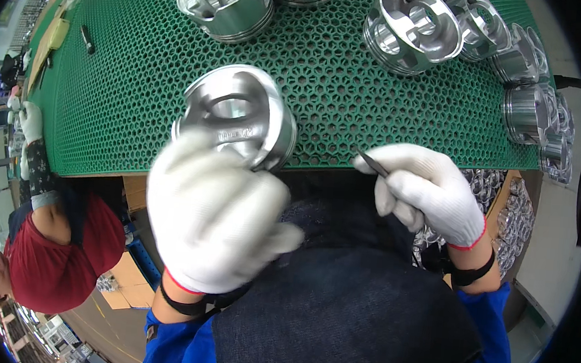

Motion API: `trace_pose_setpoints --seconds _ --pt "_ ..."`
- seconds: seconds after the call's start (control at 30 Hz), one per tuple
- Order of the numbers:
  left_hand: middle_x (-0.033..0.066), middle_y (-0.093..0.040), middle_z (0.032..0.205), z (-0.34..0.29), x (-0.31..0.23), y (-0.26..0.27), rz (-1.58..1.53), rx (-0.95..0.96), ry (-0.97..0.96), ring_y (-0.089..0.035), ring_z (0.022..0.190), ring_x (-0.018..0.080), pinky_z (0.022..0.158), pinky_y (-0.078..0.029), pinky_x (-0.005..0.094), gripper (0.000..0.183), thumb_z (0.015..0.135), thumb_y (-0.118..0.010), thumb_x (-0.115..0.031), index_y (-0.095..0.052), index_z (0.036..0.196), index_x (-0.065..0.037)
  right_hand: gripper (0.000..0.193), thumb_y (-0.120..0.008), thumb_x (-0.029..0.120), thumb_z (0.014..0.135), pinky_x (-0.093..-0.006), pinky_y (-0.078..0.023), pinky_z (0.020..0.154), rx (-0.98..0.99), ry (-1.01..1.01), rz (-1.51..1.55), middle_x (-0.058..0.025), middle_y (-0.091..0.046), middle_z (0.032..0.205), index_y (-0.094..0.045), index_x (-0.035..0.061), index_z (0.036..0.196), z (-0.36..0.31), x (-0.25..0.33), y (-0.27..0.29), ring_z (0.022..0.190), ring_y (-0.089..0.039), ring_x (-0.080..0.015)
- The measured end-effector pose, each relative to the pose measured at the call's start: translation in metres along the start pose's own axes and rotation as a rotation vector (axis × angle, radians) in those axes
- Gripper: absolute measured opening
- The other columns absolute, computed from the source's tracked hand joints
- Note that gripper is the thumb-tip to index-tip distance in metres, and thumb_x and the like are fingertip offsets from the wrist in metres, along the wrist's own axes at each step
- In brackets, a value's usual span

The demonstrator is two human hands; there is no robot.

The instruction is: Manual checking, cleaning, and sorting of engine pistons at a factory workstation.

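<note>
A shiny metal piston point(277, 105) stands on the green mat, its hollow side with the pin bores facing up and toward me. My left hand point(213, 216), in a white knit glove, is over the piston's near left edge; motion smears its fingers, and I cannot tell whether it touches the metal. To the right, at the mat's front edge, my gloved right hand point(426, 189) is closed around a thin, dark, pointed tool point(372, 163). The tool's tip points up and left, apart from the piston.
More pistons stand at the back, one at left point(232, 13), one at right point(411, 31), with several along the right edge. A small dark tool point(87, 39) lies far left on the mat point(127, 93). Below right are boxes of metal parts point(514, 219). A co-worker in red point(66, 259) is at left.
</note>
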State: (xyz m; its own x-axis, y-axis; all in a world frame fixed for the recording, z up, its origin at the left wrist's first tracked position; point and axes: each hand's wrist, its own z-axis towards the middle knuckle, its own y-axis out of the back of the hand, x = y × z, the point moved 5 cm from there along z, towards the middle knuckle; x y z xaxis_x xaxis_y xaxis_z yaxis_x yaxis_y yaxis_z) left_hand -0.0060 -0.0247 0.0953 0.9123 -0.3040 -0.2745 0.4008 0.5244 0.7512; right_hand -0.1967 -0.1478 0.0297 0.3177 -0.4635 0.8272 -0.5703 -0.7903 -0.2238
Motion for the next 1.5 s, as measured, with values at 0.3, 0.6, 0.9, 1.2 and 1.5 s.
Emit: trace_pose_setpoints --seconds 0.3,0.6,0.9,1.2,1.5 --pt "0.0132 -0.062 0.092 0.030 0.058 -0.013 -0.087 0.033 0.001 -0.061 0.096 0.0340 0.103 -0.041 0.0562 0.014 0.077 -0.071 -0.011 -0.064 0.087 -0.004 0.041 -0.064 0.002 0.079 -0.0304 -0.049 0.053 -0.424 1.060 -1.237 -0.0056 -0.057 0.071 -0.067 0.0132 0.119 0.029 0.065 -0.006 0.060 -0.060 -0.0208" --pt "0.0074 -0.056 0.077 0.024 0.038 -0.010 -0.027 0.055 -0.050 -0.059 0.078 0.0286 0.092 -0.049 0.0511 0.021 0.063 -0.076 -0.010 -0.060 0.078 -0.006 0.029 -0.062 0.014 0.085 -0.0337 -0.051 0.057 -0.412 0.812 -1.325 -0.0044 -0.057 0.075 -0.064 0.0165 0.114 0.042 0.049 -0.030 0.061 -0.061 -0.0231" --pt "0.0194 -0.058 0.123 -0.032 0.078 0.004 -0.400 -0.322 0.624 -0.055 0.120 0.0344 0.107 -0.039 0.0453 0.045 0.072 -0.056 0.005 -0.061 0.116 0.000 0.035 -0.049 0.010 0.096 -0.0166 -0.034 0.038 -0.088 0.113 0.002 -0.0071 -0.064 0.073 -0.058 -0.0020 0.128 0.036 0.021 0.019 0.043 -0.044 -0.0023" --pt "0.0190 -0.059 0.127 0.027 0.107 -0.021 -0.249 0.476 0.306 -0.060 0.113 0.0360 0.096 -0.048 0.0415 0.054 0.081 -0.068 -0.036 -0.061 0.124 -0.004 0.045 -0.054 0.019 0.094 -0.0170 -0.036 0.041 0.071 0.143 0.186 -0.0040 -0.064 0.075 -0.053 -0.0033 0.133 0.035 0.026 0.013 0.050 -0.045 -0.0023" --pt "0.0164 -0.068 0.108 0.082 0.009 -0.048 0.215 0.372 -0.162 -0.065 0.100 0.0328 0.087 -0.051 0.0426 0.024 0.090 -0.064 -0.016 -0.066 0.110 -0.004 0.042 -0.051 0.024 0.094 -0.0195 -0.041 0.043 0.133 0.374 0.224 -0.0025 -0.062 0.078 -0.053 0.0069 0.133 0.050 0.016 0.027 0.051 -0.047 -0.0038"
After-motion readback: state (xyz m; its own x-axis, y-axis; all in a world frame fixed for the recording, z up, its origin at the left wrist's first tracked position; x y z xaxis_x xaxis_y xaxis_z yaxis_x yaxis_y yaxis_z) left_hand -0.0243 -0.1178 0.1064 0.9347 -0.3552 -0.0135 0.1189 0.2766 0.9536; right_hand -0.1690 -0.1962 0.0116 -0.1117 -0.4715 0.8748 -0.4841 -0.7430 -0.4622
